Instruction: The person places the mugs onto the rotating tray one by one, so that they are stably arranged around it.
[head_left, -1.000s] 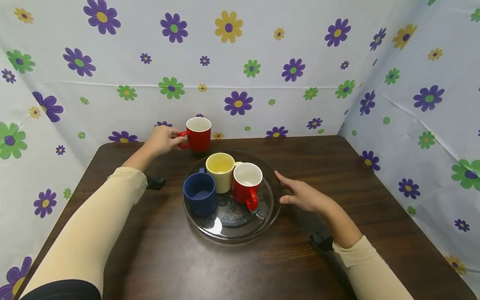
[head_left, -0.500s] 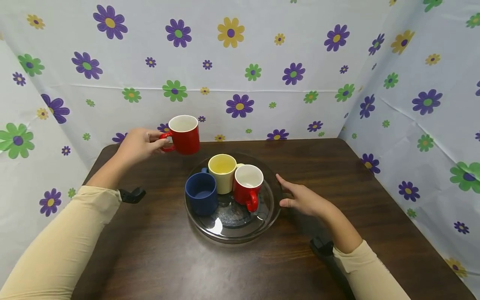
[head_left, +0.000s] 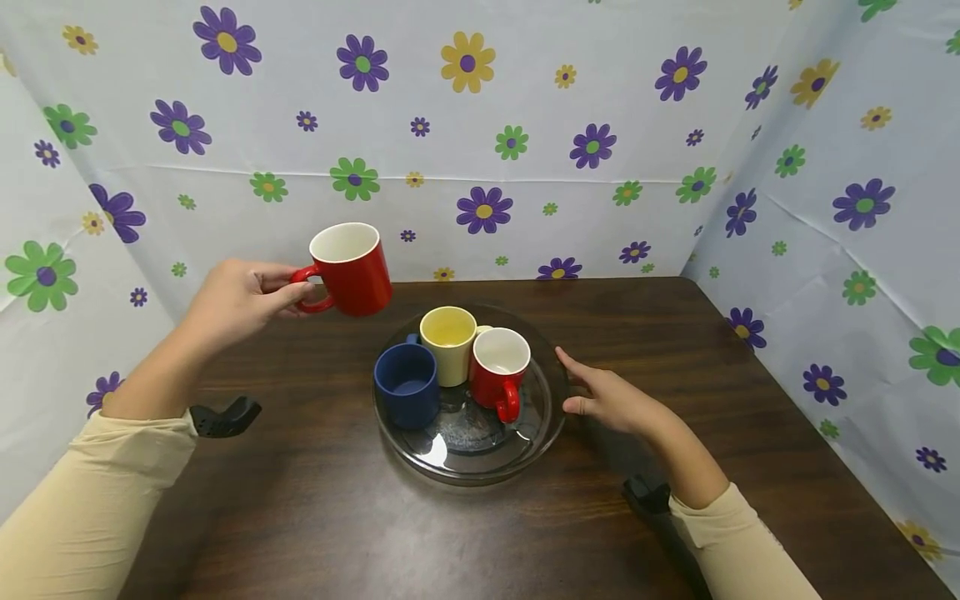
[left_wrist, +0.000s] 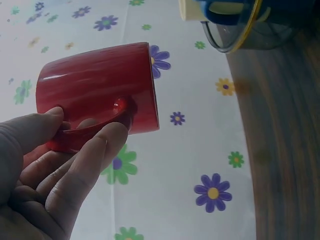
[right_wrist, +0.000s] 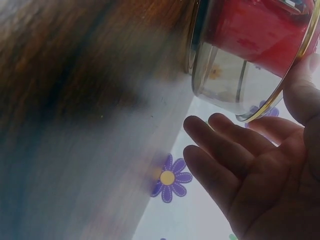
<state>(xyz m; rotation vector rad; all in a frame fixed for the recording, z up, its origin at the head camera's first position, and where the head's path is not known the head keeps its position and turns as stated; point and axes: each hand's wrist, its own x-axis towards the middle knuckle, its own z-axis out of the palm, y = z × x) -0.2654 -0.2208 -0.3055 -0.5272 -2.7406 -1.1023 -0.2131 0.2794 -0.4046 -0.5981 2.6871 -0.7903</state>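
My left hand (head_left: 243, 302) pinches the handle of a red mug (head_left: 358, 275) with a white inside, held in the air behind and left of a round glass tray (head_left: 465, 477). The left wrist view shows thumb and fingers on the handle of this mug (left_wrist: 95, 85). On the tray are a blue mug (head_left: 408, 392), a yellow mug (head_left: 450, 350) and a second red mug (head_left: 497, 379), whose handle faces the front. My right hand (head_left: 617, 400) is at the tray's right side, its fingers extended, thumb and index finger at the rim.
The tray rests on a dark wooden table (head_left: 337, 517). A white cloth with purple, green and yellow flowers (head_left: 510, 83) hangs behind the table and along both sides. Black wrist cameras (head_left: 225, 417) sit under both forearms.
The left hand has carried the red mug left and nearer the camera, up off the table's back edge. The mug now tilts slightly. The right hand and the tray stay where they were.
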